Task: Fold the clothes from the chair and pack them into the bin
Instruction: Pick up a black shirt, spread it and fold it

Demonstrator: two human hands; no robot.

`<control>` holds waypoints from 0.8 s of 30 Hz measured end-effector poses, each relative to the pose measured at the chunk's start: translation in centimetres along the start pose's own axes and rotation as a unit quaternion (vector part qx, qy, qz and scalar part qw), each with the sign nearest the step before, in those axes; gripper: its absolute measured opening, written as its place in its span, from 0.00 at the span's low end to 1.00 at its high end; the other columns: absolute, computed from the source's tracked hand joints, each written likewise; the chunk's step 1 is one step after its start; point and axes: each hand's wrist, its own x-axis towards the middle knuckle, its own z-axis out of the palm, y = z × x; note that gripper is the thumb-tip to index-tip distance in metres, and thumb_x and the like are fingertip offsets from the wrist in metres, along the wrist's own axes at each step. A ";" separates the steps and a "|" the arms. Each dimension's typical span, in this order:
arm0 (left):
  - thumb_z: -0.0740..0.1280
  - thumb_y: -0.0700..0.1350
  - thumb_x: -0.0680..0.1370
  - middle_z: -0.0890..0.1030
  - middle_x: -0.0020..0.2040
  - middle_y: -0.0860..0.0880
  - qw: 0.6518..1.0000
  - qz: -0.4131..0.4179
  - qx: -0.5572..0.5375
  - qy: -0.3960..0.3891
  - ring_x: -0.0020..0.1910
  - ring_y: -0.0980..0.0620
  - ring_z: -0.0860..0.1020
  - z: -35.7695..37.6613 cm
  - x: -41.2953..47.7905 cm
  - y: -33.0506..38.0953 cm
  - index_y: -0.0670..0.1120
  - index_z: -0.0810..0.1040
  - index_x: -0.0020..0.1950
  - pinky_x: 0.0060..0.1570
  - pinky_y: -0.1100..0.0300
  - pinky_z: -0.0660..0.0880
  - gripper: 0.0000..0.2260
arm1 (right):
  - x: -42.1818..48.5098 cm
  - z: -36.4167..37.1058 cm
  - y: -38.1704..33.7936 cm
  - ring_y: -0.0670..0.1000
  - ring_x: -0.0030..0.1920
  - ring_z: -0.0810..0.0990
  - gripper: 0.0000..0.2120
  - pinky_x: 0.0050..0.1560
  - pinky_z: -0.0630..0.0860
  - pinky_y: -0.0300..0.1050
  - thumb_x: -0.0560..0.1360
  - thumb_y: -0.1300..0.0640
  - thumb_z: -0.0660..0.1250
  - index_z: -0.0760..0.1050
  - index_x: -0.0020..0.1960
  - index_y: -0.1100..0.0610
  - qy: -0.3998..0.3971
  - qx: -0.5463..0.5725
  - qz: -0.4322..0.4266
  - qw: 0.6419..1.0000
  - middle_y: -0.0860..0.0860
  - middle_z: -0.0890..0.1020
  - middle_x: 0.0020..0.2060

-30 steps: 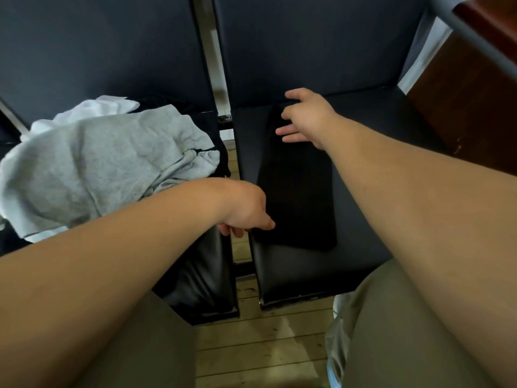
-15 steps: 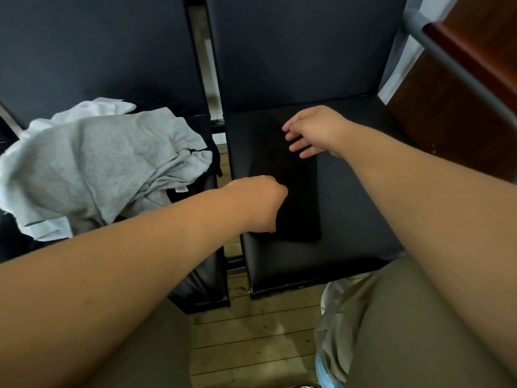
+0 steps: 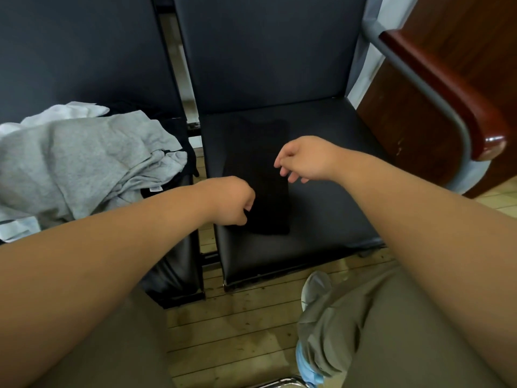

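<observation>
Fingers (image 3: pixel 283 171) of the right hand (image 3: pixel 307 161) have drawn back from the far end of the folded black fabric garment (image 3: pixel 260 163) and now hang loosely curled, grasping nothing, over its right edge. The left hand (image 3: pixel 228 203) has shifted to the near left edge with its fingers curled under; whether they pinch fabric cannot be told. The garment lies flat on the black padded chair seat (image 3: pixel 321 219), long axis running away from the person, between both hands, with the left hand nearer its near end.

place: office/waiting rm | evid: linked blk padded chairs (image 3: pixel 321 217), plank floor (image 3: pixel 237 331), wood counter (image 3: pixel 419 107)
</observation>
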 end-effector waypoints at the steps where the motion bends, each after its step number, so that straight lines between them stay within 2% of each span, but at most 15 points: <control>1: 0.73 0.50 0.76 0.80 0.51 0.52 1.000 -0.009 -0.022 0.008 0.50 0.49 0.79 -0.4 -0.1 -0.2 0.54 0.77 0.51 0.53 0.50 0.80 0.07 | -0.3 -0.2 0.0 0.44 0.47 0.88 0.10 0.49 0.85 0.44 0.85 0.54 0.63 0.83 0.58 0.45 -0.017 -0.013 -0.011 1.000 0.44 0.87 0.51; 3: 0.73 0.51 0.76 0.80 0.48 0.53 0.996 -0.029 -0.069 0.039 0.49 0.50 0.79 -1.4 -0.5 -0.5 0.53 0.78 0.51 0.49 0.54 0.79 0.08 | -0.9 -0.9 -0.1 0.43 0.51 0.87 0.09 0.55 0.84 0.46 0.83 0.47 0.67 0.82 0.61 0.42 -0.066 -0.035 -0.036 0.997 0.42 0.86 0.54; 4: 0.73 0.51 0.76 0.80 0.47 0.53 0.992 -0.044 -0.097 0.062 0.48 0.50 0.80 -2.0 -0.6 -0.7 0.52 0.78 0.51 0.47 0.55 0.78 0.08 | -1.1 -1.2 -0.1 0.43 0.55 0.85 0.12 0.59 0.82 0.46 0.81 0.41 0.70 0.81 0.63 0.41 -0.096 -0.048 -0.049 0.993 0.41 0.85 0.56; 6: 0.73 0.52 0.76 0.82 0.46 0.52 0.976 -0.076 -0.171 0.114 0.47 0.51 0.82 -3.1 -1.0 -1.3 0.52 0.79 0.50 0.47 0.53 0.80 0.07 | -1.3 -1.6 -0.4 0.42 0.62 0.81 0.30 0.65 0.76 0.45 0.72 0.29 0.74 0.77 0.70 0.39 -0.138 -0.071 -0.071 0.985 0.39 0.82 0.62; 7: 0.73 0.52 0.76 0.83 0.46 0.52 0.963 -0.090 -0.211 0.140 0.46 0.52 0.82 -3.5 -1.2 -1.5 0.53 0.79 0.51 0.48 0.52 0.81 0.07 | -1.2 -1.5 -0.6 0.42 0.62 0.79 0.37 0.65 0.75 0.45 0.68 0.26 0.75 0.74 0.72 0.40 -0.146 -0.084 -0.077 0.983 0.39 0.80 0.63; 8: 0.73 0.52 0.76 0.83 0.46 0.52 0.950 -0.103 -0.247 0.163 0.46 0.53 0.82 -3.8 -1.3 -1.8 0.53 0.80 0.51 0.48 0.53 0.81 0.07 | -1.2 -1.3 -1.0 0.42 0.60 0.80 0.39 0.62 0.75 0.44 0.66 0.26 0.77 0.73 0.72 0.41 -0.143 -0.104 -0.087 0.980 0.39 0.81 0.61; 9: 0.73 0.51 0.77 0.83 0.47 0.53 0.937 -0.111 -0.276 0.183 0.45 0.54 0.83 -4.0 -1.4 -2.0 0.53 0.80 0.53 0.47 0.54 0.81 0.07 | -1.1 -1.1 -1.4 0.42 0.57 0.80 0.37 0.57 0.76 0.44 0.66 0.28 0.78 0.74 0.70 0.42 -0.128 -0.128 -0.098 0.979 0.40 0.81 0.58; 11: 0.73 0.50 0.78 0.83 0.47 0.53 0.919 -0.116 -0.307 0.216 0.45 0.53 0.83 -4.1 -1.5 -2.3 0.53 0.79 0.55 0.45 0.55 0.81 0.08 | -0.8 -0.6 -2.3 0.45 0.51 0.81 0.24 0.47 0.76 0.44 0.71 0.38 0.79 0.77 0.62 0.45 -0.059 -0.167 -0.115 0.977 0.43 0.82 0.50; 14: 0.73 0.50 0.77 0.82 0.48 0.53 0.924 -0.097 -0.283 0.237 0.44 0.54 0.82 -3.9 -1.3 -2.6 0.53 0.76 0.57 0.44 0.54 0.81 0.11 | -0.5 -0.5 -3.1 0.50 0.48 0.83 0.04 0.43 0.77 0.45 0.79 0.50 0.74 0.82 0.52 0.49 0.033 -0.142 -0.122 0.982 0.48 0.83 0.44; 18: 0.79 0.54 0.72 0.76 0.51 0.54 0.962 -0.071 -0.170 0.200 0.48 0.55 0.78 -3.5 -1.0 -2.8 0.52 0.72 0.60 0.44 0.56 0.76 0.23 | -0.4 -1.0 -3.4 0.50 0.47 0.83 0.03 0.42 0.76 0.44 0.80 0.50 0.72 0.83 0.49 0.49 0.044 -0.095 -0.108 0.989 0.49 0.84 0.44; 21: 0.75 0.47 0.76 0.78 0.48 0.52 0.972 -0.078 -0.099 0.197 0.49 0.49 0.80 -3.4 -0.9 -3.1 0.49 0.76 0.58 0.47 0.50 0.80 0.14 | -0.6 -1.9 -3.1 0.50 0.49 0.83 0.03 0.50 0.79 0.48 0.78 0.49 0.75 0.85 0.49 0.47 0.014 -0.074 -0.100 0.992 0.50 0.85 0.46; 24: 0.75 0.46 0.77 0.80 0.44 0.53 0.978 -0.053 -0.116 0.168 0.46 0.51 0.80 -3.9 -1.4 -2.9 0.51 0.80 0.53 0.43 0.56 0.78 0.07 | -1.0 -2.7 -2.3 0.49 0.49 0.84 0.02 0.51 0.78 0.47 0.76 0.48 0.77 0.86 0.48 0.43 -0.074 -0.071 -0.081 0.991 0.47 0.86 0.44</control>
